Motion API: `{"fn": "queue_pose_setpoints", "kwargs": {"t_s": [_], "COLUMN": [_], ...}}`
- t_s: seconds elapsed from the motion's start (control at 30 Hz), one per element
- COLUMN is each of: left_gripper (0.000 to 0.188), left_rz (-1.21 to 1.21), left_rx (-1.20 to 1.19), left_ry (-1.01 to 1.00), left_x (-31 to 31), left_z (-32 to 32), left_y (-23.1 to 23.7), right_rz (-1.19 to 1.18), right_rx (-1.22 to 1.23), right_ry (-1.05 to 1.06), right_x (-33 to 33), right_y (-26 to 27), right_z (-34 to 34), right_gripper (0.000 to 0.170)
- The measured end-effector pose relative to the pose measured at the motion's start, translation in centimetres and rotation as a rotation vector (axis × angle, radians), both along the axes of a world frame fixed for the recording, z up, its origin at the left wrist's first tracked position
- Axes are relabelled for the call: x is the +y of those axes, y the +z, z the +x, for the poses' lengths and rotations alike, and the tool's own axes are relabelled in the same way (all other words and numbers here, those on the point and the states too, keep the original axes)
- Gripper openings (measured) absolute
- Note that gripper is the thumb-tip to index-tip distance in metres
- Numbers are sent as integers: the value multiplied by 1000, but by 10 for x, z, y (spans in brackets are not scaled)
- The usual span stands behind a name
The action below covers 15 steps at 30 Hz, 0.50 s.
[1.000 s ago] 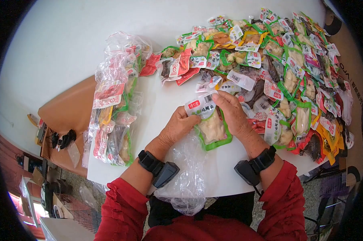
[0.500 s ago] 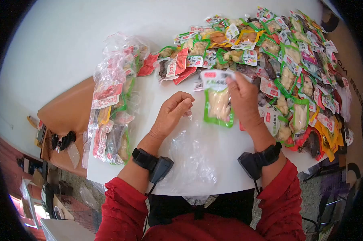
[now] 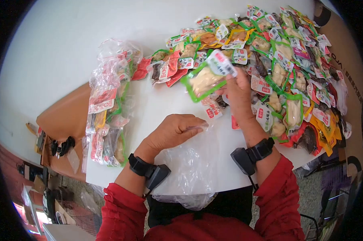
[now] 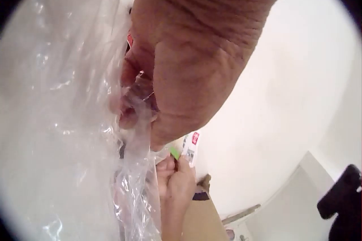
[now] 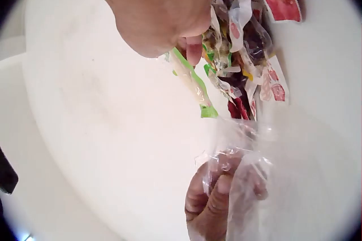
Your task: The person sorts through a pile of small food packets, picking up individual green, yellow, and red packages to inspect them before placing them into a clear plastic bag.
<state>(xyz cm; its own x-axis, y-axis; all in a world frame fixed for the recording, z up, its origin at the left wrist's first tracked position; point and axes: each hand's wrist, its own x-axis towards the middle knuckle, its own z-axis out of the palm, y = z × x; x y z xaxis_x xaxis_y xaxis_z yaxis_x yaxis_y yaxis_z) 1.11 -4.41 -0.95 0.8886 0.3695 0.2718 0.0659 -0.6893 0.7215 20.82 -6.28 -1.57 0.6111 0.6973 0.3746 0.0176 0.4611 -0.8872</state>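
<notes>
My right hand [image 3: 239, 94] grips a green-edged vacuum-sealed food pack [image 3: 203, 82] by its white, barcoded end. Pale pieces show through the pack's clear window, and it is held tilted above the table. Lower and to the left, my left hand [image 3: 171, 130] pinches the edge of a clear plastic bag [image 3: 189, 164] between thumb and fingers. The bag hangs down over the table's front edge. In the left wrist view the crinkled bag [image 4: 62, 111] fills the left side, beside the left hand [image 4: 192, 54]. The right wrist view shows the pack [image 5: 195, 85] below the right hand.
A large heap of sealed food packs [image 3: 280, 74] covers the right and back of the white table [image 3: 149, 96]. Along the left edge lies a filled clear bag of packs [image 3: 105, 104]. A brown cardboard box [image 3: 344, 84] stands at the right, a brown surface [image 3: 65, 116] at the left.
My left hand has let go of the food pack and now pinches the bag's edge. My right hand has carried the pack up and away and turned it onto a slant.
</notes>
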Motion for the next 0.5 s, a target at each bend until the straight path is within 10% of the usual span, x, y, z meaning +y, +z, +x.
{"fn": "queue_pose_setpoints", "kwargs": {"t_s": [0.5], "left_gripper": [17], "left_rz": [239], "left_rx": [-106], "left_ry": [441], "left_x": [14], "left_z": [-4], "left_y": [0], "right_rz": [-654], "right_rx": [-6], "right_ry": [835], "right_x": [-17], "right_y": [-1], "right_z": [-19], "right_gripper": [28]}}
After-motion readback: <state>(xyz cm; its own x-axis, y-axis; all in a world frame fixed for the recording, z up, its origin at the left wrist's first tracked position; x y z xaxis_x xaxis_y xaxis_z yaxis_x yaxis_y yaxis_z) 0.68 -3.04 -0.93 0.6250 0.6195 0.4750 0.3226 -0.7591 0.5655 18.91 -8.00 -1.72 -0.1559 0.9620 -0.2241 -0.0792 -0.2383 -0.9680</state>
